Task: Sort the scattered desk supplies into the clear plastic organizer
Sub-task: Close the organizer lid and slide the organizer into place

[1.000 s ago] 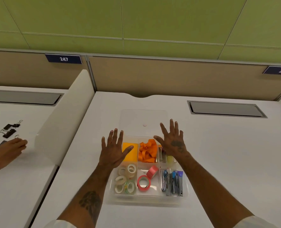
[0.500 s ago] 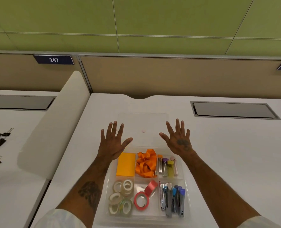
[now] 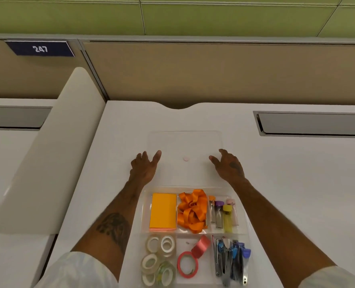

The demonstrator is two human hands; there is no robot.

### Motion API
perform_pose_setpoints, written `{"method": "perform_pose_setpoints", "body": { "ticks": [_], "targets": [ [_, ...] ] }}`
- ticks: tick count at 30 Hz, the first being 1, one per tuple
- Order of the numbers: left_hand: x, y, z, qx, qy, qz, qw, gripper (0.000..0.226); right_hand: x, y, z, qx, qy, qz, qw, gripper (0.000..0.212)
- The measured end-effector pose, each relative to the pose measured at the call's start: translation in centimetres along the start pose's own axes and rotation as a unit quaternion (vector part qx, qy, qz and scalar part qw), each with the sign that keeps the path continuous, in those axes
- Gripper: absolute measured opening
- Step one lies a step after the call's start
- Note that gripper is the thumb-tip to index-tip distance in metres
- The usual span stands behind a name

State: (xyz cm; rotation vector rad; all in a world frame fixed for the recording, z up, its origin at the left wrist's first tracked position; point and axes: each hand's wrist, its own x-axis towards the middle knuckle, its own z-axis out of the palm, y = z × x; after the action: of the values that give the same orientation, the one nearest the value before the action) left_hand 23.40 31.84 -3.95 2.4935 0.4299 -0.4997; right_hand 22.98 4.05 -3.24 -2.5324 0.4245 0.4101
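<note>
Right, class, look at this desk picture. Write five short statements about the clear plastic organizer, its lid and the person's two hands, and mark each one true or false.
1. The tangled orange ribbon lies in the back middle compartment of the clear plastic organizer. True.
2. The flat clear plastic lid is shut on the organizer. False: it lies on the white desk beyond the organizer.
3. The white tape rolls fill the front right compartment. False: they are in the front left one.
4. The orange rectangular notepad sits in the back left compartment. True.
5. The left hand and right hand are inside the organizer. False: they are at the lid's two sides.
</note>
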Motion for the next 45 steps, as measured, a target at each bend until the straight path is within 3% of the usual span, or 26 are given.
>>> {"method": "perform_pose_setpoints", "body": {
  "ticks": [3,7,11,15,17,20,25,29,32,34,37,39,42,45],
  "targets": [
    [-0.1,0.5,-0.2,-0.044,-0.002,-0.006,0.999,0.087,0.3,-0.5,0.0,0.073,0.031,0.033,0.996,0.062],
    [-0.7,1.6,-1.0,-0.153,-0.034,-0.036,0.987,0.088,0.4,-0.7,-0.9,0.188,0.015,0.047,0.981,0.057],
    [-1.6,2.4,-2.8,-0.227,-0.049,-0.034,0.972,0.086,-0.3,-0.5,-3.0,0.311,0.017,0.058,0.949,0.038],
    [-3.6,3.6,-5.5,-0.287,-0.039,-0.002,0.957,0.088,-1.9,-1.8,-5.4,0.413,0.046,0.074,0.906,0.058],
    [-5.0,4.2,-6.8,-0.342,-0.041,0.024,0.939,0.092,-3.3,-2.5,-6.7,0.464,0.060,0.070,0.881,0.061],
    [-7.2,4.4,-8.2,-0.459,-0.040,0.057,0.886,0.082,-5.6,-3.1,-8.5,0.536,0.082,0.054,0.838,0.056],
    [-10.4,2.6,-9.5,-0.611,-0.071,0.026,0.788,0.088,-9.1,-2.9,-10.3,0.611,0.074,0.032,0.788,0.053],
    [-12.5,2.1,-9.8,-0.637,-0.061,0.025,0.768,0.085,-11.7,-3.5,-10.7,0.632,0.098,0.009,0.769,0.050],
    [-13.8,1.3,-9.6,-0.662,-0.056,0.034,0.747,0.084,-13.6,-3.3,-10.8,0.654,0.112,-0.004,0.749,0.032],
    [-14.8,0.7,-9.7,-0.660,-0.049,0.035,0.749,0.071,-14.7,-2.3,-11.2,0.672,0.088,-0.036,0.734,0.031],
    [-15.9,-0.8,-9.5,-0.668,-0.054,0.031,0.741,0.018,-16.2,-0.6,-11.6,0.649,0.029,-0.063,0.758,0.042],
    [-16.6,-1.9,-9.3,-0.687,-0.055,0.034,0.724,0.002,-16.8,0.7,-11.4,0.623,-0.005,-0.059,0.780,0.054],
    [-18.7,-3.1,-8.5,-0.664,-0.080,0.022,0.743,0.032,-18.0,2.9,-10.6,0.585,-0.022,-0.026,0.810,0.064],
    [-20.8,-3.6,-6.7,-0.650,-0.078,0.004,0.756,0.045,-19.2,4.9,-9.0,0.566,-0.005,-0.023,0.824,0.028]
  ]
}}
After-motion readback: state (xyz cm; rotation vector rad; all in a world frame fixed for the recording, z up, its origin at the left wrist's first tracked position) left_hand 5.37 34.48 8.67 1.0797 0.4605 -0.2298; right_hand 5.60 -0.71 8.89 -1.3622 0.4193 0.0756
